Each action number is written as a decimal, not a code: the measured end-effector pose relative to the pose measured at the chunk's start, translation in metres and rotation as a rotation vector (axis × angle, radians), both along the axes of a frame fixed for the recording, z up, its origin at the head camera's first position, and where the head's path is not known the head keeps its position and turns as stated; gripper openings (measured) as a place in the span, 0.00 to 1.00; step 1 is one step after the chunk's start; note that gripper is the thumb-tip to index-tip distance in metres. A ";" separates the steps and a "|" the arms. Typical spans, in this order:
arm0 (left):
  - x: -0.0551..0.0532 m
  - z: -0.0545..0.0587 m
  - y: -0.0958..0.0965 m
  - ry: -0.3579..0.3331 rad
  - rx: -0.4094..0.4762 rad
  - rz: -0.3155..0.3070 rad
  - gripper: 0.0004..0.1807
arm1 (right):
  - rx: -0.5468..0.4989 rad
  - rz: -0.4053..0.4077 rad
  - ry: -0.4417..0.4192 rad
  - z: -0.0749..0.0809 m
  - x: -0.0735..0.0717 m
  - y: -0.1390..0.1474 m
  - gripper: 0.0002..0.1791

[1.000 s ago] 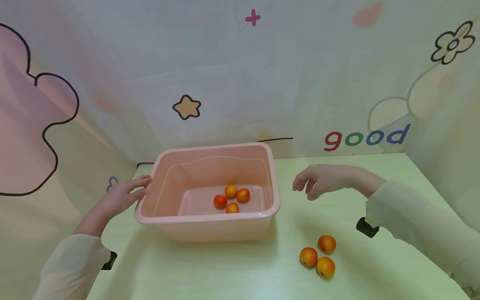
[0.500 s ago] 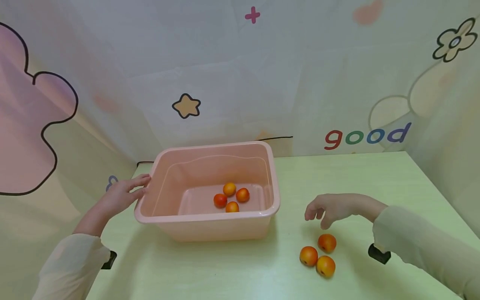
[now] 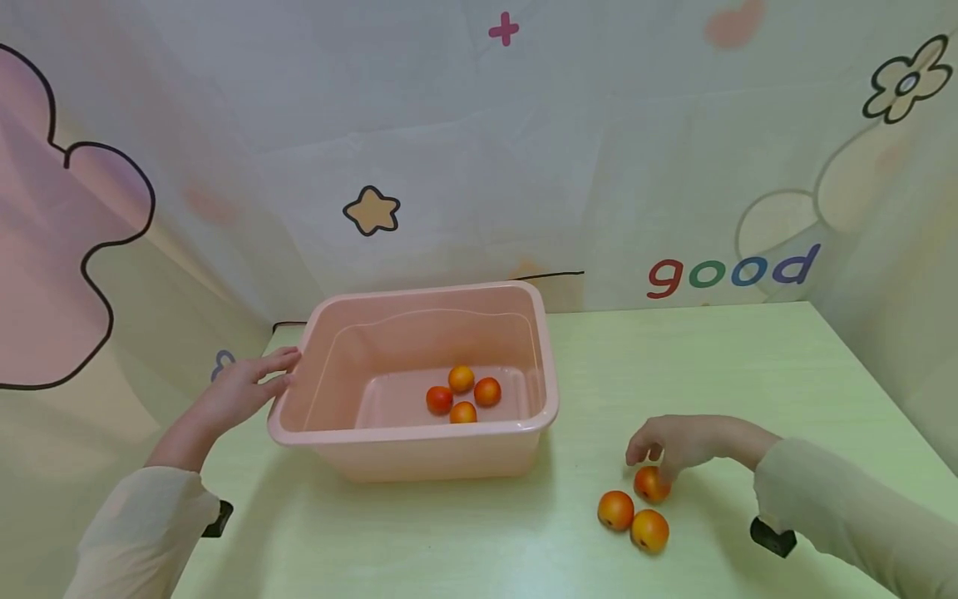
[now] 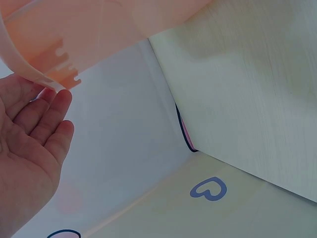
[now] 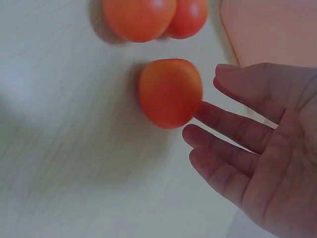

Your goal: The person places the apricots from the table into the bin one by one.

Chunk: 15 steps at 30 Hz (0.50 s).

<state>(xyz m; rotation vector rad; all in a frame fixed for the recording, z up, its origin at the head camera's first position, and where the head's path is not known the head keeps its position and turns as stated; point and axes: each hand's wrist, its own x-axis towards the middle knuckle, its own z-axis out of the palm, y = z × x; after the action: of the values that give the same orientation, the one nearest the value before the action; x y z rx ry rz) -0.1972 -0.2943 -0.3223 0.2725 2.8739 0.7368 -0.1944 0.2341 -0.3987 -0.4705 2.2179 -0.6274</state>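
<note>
My left hand [image 3: 243, 389] touches the left rim of a pink plastic basin [image 3: 430, 453] with its fingertips. In the left wrist view the fingers [image 4: 54, 111] extend just under the rim, fairly straight. Several small round orange-red fruits lie in the basin, among them a red fruit [image 3: 439, 401]. On the right, my right hand [image 3: 692, 441] reaches down over an orange-red fruit [image 5: 171, 94]. Its thumb and fingers are spread beside that fruit, fingertips right at its side. Two more fruits, one left [image 3: 616, 511] and one nearer me [image 3: 649, 532], lie close by.
The pale green table [image 3: 479, 541] carries the basin near its back edge. A printed cloth [image 3: 479, 125] hangs behind and at both sides. Dark wrist cameras are strapped under both sleeves, such as the right camera [image 3: 773, 537].
My right hand has come down and toward me, from beside the basin to the farthest of the three table fruits. Fruits in the basin shifted slightly. My left hand stays at the rim.
</note>
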 end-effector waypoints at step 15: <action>0.000 0.002 0.001 -0.005 -0.014 0.006 0.31 | -0.013 0.036 0.061 -0.020 0.006 0.004 0.18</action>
<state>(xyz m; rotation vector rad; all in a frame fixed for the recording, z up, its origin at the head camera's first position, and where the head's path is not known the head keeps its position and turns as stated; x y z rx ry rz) -0.1976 -0.2932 -0.3202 0.2603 2.8758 0.7165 -0.1887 0.2379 -0.4186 -0.5411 2.2586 -0.6165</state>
